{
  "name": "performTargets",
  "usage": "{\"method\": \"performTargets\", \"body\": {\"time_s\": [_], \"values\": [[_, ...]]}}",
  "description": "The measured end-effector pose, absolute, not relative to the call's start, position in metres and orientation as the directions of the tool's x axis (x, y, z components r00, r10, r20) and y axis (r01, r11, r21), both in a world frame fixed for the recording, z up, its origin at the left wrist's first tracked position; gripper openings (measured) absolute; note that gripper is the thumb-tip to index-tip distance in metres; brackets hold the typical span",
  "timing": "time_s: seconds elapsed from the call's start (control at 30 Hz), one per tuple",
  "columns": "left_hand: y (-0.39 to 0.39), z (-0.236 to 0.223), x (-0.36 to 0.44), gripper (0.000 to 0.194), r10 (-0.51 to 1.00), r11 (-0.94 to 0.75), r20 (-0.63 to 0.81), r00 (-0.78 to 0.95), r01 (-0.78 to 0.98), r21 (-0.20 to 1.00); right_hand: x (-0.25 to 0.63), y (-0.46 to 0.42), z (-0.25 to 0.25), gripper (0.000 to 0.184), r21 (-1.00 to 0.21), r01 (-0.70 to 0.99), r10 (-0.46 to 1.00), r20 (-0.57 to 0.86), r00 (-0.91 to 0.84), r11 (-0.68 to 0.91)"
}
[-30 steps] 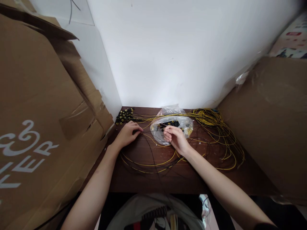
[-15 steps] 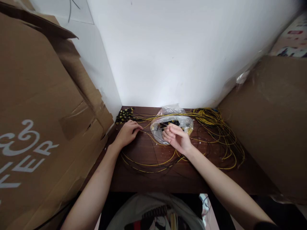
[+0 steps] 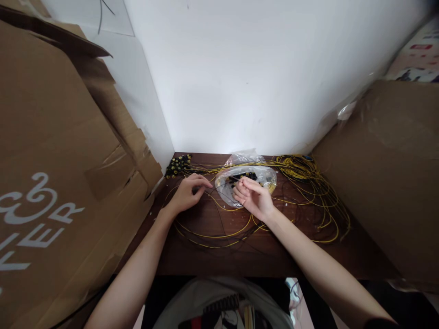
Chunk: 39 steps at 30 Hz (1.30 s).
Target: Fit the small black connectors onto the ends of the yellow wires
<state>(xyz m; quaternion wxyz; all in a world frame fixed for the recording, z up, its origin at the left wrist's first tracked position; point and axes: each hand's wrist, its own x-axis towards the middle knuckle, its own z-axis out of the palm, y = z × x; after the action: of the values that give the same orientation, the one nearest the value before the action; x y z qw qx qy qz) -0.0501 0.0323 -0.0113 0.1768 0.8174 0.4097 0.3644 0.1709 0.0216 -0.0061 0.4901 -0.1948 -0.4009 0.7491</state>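
My right hand (image 3: 254, 197) is closed in a pinch over the clear plastic bag (image 3: 226, 194), holding a thin black wire (image 3: 222, 184) whose end is hidden in the fingers. To its left, my left hand (image 3: 188, 193) has its thumb and forefinger apart, fingertips close to the same wire. Inside the bag lie small black parts (image 3: 245, 175) with some yellow ones. Yellow and black wires (image 3: 219, 236) curve across the brown table below both hands.
Black-and-yellow connectors (image 3: 178, 165) are heaped at the back left. A coil of yellow wire (image 3: 298, 169) lies at the back right. Cardboard boxes, left (image 3: 68, 137) and right (image 3: 384, 173), flank the brown table (image 3: 226, 265). A lined bin (image 3: 192, 297) stands below the front edge.
My left hand has shifted slightly right, toward my right hand, and its pinch on the thin wire has opened. My right hand has barely moved.
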Motion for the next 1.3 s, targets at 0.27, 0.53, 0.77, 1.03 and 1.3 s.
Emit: {"method": "performTargets", "body": {"time_s": [0.27, 0.53, 0.77, 1.03, 1.3], "values": [[0.0312, -0.0146, -0.0461, 0.017, 0.769, -0.637, 0.409, 0.492, 0.537, 0.553, 0.1726, 0.0233, -0.0056, 0.009, -0.774, -0.602, 0.916, 0.072, -0.395, -0.199], [0.0316, -0.0151, -0.0466, 0.015, 0.786, -0.617, 0.386, 0.482, 0.583, 0.528, 0.1739, 0.0242, -0.0058, 0.012, -0.775, -0.6, 0.924, 0.055, -0.379, -0.2], [0.0324, -0.0181, -0.0466, 0.018, 0.812, -0.584, 0.387, 0.438, 0.58, 0.568, 0.1735, 0.0244, -0.0066, 0.012, -0.772, -0.602, 0.92, 0.061, -0.388, -0.203], [0.0324, -0.0175, -0.0456, 0.004, 0.813, -0.583, 0.375, 0.446, 0.603, 0.545, 0.1738, 0.0246, -0.0076, 0.012, -0.745, -0.622, 0.907, 0.056, -0.417, -0.24], [0.0333, -0.0186, -0.0463, 0.004, 0.821, -0.571, 0.364, 0.44, 0.609, 0.551, 0.1736, 0.0236, -0.0056, 0.013, -0.722, -0.641, 0.904, 0.05, -0.425, -0.261]]}}
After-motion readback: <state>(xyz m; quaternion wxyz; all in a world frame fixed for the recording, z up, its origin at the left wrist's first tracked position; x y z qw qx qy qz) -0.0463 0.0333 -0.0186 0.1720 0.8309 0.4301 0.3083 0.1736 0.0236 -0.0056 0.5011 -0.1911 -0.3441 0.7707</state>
